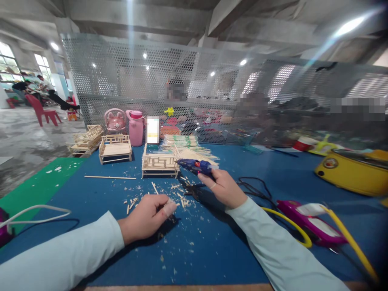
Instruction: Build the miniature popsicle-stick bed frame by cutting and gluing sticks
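Observation:
My right hand [228,188] is wrapped round a blue glue gun [197,165], whose nozzle points left at a small wooden bench frame [160,163]. Whether the nozzle touches the frame I cannot tell. Nearer to me, my left hand [148,216] is closed in a pinch above the blue table [194,258]; a small pale stick end shows at its fingertips. A thin stick [155,188] shows just behind that hand. Short stick pieces [131,205] and pale scraps lie around both hands. One long stick [110,177] lies to the left.
Two more wooden models [115,148] [86,139], a pink bottle [136,128] and a lit phone [152,130] stand behind. Sticks [188,145] are piled before a perforated metal screen [121,72]. At right are black cable, a purple device [312,224] and a yellow pot [351,171].

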The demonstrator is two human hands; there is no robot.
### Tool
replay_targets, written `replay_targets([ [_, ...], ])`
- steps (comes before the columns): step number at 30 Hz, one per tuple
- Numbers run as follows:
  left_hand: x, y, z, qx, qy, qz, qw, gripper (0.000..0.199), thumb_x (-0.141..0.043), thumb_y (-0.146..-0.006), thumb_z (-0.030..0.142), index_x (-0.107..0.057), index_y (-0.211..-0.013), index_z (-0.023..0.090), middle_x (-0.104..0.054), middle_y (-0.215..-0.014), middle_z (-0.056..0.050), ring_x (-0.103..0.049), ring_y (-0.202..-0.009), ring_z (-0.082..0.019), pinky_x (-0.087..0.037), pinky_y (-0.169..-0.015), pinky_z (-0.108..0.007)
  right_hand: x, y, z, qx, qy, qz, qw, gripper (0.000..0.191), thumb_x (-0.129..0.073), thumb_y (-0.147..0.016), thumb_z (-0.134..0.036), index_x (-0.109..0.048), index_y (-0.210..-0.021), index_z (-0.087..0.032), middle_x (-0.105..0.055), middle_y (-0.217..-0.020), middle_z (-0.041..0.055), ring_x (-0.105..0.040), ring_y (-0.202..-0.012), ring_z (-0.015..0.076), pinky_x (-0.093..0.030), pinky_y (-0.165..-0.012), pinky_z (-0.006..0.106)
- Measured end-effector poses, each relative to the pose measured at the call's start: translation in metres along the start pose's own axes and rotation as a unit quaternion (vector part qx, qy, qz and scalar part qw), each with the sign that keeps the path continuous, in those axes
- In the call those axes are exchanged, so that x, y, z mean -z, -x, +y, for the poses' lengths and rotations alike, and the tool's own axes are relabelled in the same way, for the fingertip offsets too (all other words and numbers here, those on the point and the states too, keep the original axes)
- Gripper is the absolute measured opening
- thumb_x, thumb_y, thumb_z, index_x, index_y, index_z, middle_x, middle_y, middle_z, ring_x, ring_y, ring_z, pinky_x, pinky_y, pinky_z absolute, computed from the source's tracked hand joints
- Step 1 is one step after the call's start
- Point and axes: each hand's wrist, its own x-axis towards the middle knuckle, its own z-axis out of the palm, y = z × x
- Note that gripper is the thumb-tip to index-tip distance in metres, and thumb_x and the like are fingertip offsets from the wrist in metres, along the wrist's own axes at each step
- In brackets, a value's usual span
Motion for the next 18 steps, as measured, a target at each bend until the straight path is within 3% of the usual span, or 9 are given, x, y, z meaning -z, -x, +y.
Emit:
replay_targets([
  [18,0.0002,-0.0001,0.0004,-0.001,-0.007,0.001,1.0,0.039,-0.033,-0.086,0.041,-0.033,-0.056,0.016,-0.033,-0.054,0.004,-0.03,-0.054,-0.008,-0.023,-0.051,-0.021,-0.0035,0.0,0.0033,-0.011,-0.009,0.017,1.0,0.034,-0.042,-0.082,-0.037,-0.061,-0.095,-0.012,-0.066,-0.081,0.0093,-0.06,-0.072,0.0206,-0.047,-0.066,0.031],
])
